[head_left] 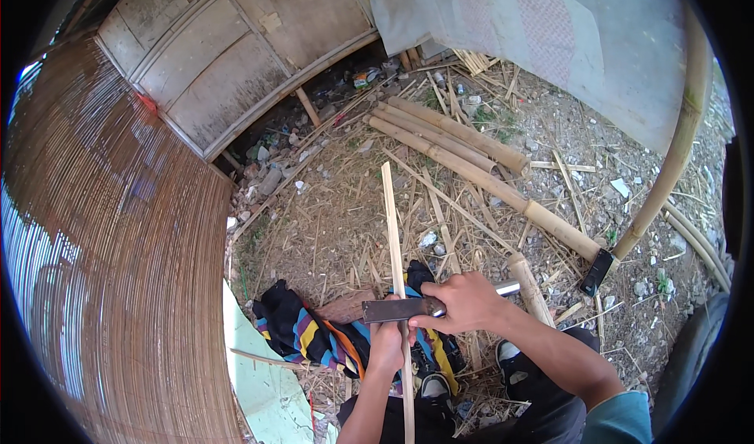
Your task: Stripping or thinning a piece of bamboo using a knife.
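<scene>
My left hand (385,348) is closed around a long, pale bamboo strip (393,224), which points away from me and runs back past the lower edge. In my closed right hand (463,303) is a chopping knife (386,311) with a broad, dark, blunt-ended blade. Its silvery handle end sticks out to the right of the fist. The blade lies crosswise over the strip, just above my left hand, whose fingertips are partly hidden behind it. Under my hands are a piece of wood (345,308) and a striped, multicoloured cloth (306,334).
Several bamboo poles (471,161) lie beyond my hands to the right, near an upright bamboo post (667,161). A small black device (597,273) rests by its foot. A slatted screen (126,248) stands at the left. Bamboo scraps and rubble litter the ground.
</scene>
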`<state>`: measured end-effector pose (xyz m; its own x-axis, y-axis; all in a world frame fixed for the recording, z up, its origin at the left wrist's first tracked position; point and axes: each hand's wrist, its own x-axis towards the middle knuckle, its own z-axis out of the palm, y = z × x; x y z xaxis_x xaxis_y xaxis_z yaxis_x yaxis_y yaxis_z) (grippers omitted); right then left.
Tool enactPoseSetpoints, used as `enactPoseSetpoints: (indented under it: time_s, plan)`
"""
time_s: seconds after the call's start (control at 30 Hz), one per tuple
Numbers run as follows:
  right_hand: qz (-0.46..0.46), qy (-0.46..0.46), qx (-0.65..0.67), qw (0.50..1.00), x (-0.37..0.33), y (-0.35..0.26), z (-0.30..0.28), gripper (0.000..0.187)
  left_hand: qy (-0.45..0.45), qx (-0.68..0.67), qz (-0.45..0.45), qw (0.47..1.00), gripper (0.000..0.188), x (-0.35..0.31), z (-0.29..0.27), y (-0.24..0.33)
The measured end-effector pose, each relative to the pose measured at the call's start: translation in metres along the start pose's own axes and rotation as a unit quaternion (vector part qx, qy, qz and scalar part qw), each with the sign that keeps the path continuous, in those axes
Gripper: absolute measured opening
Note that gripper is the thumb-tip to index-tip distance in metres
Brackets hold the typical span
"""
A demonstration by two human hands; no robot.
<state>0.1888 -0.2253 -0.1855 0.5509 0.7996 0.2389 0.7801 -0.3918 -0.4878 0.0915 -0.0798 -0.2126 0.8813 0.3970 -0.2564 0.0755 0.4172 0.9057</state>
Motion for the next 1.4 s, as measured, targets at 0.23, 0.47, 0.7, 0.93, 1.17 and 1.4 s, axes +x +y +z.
enactPoseSetpoints:
  time_s: [0.23, 0.47, 0.7, 0.93, 1.17, 1.4]
  plan:
    - [-0.024, -0.009, 0.024, 0.999, -0.003, 0.011, 0.000, 0.063, -0.069, 0.088, 0.019, 0.994, 0.024, -0.001, 0.009, -0.018]
    - [0.176, 0.152, 0.036, 0.972, 0.020, 0.056, -0.011, 0.054, -0.026, 0.224, 0.088, 0.970, 0.037, -0.012, 0.029, -0.032]
    - [-0.021, -0.022, 0.030, 0.999, -0.002, 0.021, -0.007, 0.046, -0.019, 0.195, 0.099, 0.976, 0.029, -0.006, 0.017, -0.037]
    - [0.070, 0.051, 0.022, 0.996, 0.009, 0.044, -0.007, 0.047, -0.014, 0.208, 0.128, 0.970, 0.034, -0.010, 0.019, -0.045]
    - [0.095, 0.053, 0.178, 0.978, 0.005, 0.071, 0.022, 0.043, -0.073, -0.018, -0.020, 0.997, 0.036, -0.012, 0.017, -0.018]
    - [0.086, 0.000, 0.496, 0.864, 0.011, 0.031, 0.024, 0.061, -0.102, -0.030, -0.015, 0.994, 0.027, -0.006, -0.005, 0.002]
